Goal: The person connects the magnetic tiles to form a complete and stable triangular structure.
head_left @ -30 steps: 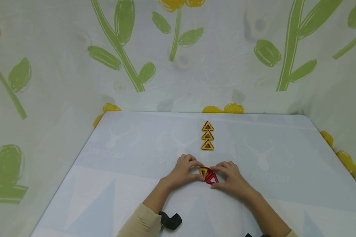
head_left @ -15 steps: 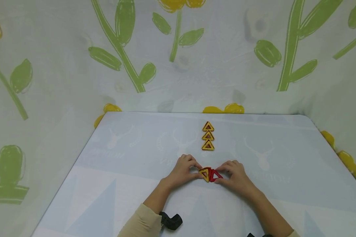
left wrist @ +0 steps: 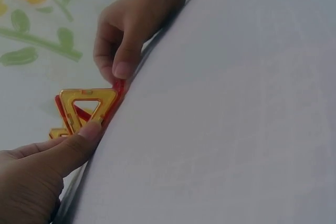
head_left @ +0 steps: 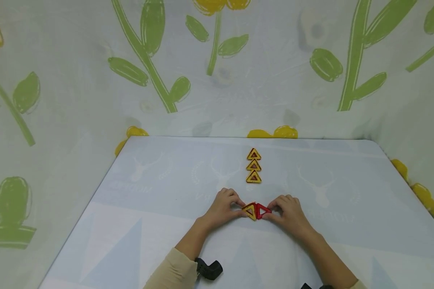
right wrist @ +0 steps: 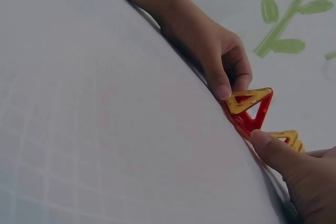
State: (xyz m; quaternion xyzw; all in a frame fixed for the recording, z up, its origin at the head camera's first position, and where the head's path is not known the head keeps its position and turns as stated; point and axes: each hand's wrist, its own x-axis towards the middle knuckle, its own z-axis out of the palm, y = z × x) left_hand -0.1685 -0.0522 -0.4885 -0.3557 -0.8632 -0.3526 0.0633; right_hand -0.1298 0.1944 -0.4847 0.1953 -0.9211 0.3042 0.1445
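A small build of triangular magnetic tiles stands between both hands above the table. My left hand (head_left: pixel 222 208) pinches its yellow tile (left wrist: pixel 103 106) between thumb and fingers, at the left end. At the right end, my right hand (head_left: pixel 288 213) pinches a red tile (head_left: pixel 259 209) by its outer corner. Side by side, the yellow and red tiles meet along an edge, and more red shows behind the yellow one. In the right wrist view the red tile leans up beside the yellow tile (right wrist: pixel 236 106). Fingers hide the outer corners.
Beyond the hands, three yellow triangular pieces (head_left: pixel 253 181) with red at their centres lie in a column. The pale printed table (head_left: pixel 173 168) meets a flower-patterned backdrop (head_left: pixel 260 96) behind. Black wrist gear (head_left: pixel 209 269) sits on the left forearm.
The red tile has swung from the lower right up level with the yellow tile, its free corner now pointing right. The right hand has shifted slightly right and up; the left hand has barely moved.
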